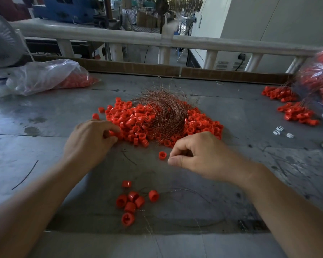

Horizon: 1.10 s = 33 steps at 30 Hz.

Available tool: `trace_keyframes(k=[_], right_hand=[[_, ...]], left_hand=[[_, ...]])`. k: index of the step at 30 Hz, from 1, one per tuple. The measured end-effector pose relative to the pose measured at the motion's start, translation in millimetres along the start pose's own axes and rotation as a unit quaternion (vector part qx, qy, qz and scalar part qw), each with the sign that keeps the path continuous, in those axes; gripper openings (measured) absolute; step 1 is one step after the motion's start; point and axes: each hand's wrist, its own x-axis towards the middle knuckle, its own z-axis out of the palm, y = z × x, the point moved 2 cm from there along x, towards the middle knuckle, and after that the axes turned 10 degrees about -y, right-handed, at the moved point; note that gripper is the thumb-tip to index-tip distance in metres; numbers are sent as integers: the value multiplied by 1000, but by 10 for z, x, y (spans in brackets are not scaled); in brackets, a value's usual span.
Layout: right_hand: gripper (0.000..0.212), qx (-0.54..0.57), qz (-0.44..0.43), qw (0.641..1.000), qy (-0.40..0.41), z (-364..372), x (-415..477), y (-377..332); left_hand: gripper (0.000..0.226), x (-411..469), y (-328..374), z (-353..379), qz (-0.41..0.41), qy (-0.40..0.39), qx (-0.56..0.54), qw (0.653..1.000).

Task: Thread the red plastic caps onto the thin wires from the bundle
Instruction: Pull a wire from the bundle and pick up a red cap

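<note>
Now, left hand pinches a red cap; right hand is curled, perhaps pinching a wire; align the cap's hole before threading.

A white fan stands far to my left. Small white bits lie on my grey table

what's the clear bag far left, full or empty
Partly full: the clear bag lies slumped, red caps showing through its right end.

Bare forearms; bare left hand, right hand.
</note>
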Motion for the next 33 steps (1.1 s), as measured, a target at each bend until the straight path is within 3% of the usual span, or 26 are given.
trace_keyframes(k=[3, 5, 8, 10, 15, 21, 25, 33], right_hand=[[8, -31, 14, 995, 94, -33, 35, 93], [14, -44, 17, 988, 144, -35, 63, 144], [31, -72, 6, 987, 143, 21, 108, 184], [33, -102, -1, 985, 137, 70, 137, 192], [12, -134, -22, 978, 156, 97, 157, 175], [23, -112, -22, 983, 145, 106, 157, 201], [14, -108, -38, 982, 151, 103, 160, 172], [10, -40, -83, 963, 253, -10, 79, 115]], left_hand=[[24, -20, 19, -44, -21, 17, -38, 999], [19, -59, 57, -85, -39, 21, -148, 988], [25, -145, 199, -126, -63, -35, -409, 910], [23, -198, 289, -110, -53, -72, -463, 882], [24, -284, 421, -53, -19, -127, -488, 863], [28, -295, 418, -26, 4, -136, -500, 855], [24, -290, 406, -21, 18, -142, -496, 856], [29, -324, 448, -13, 141, -126, -306, 933]])
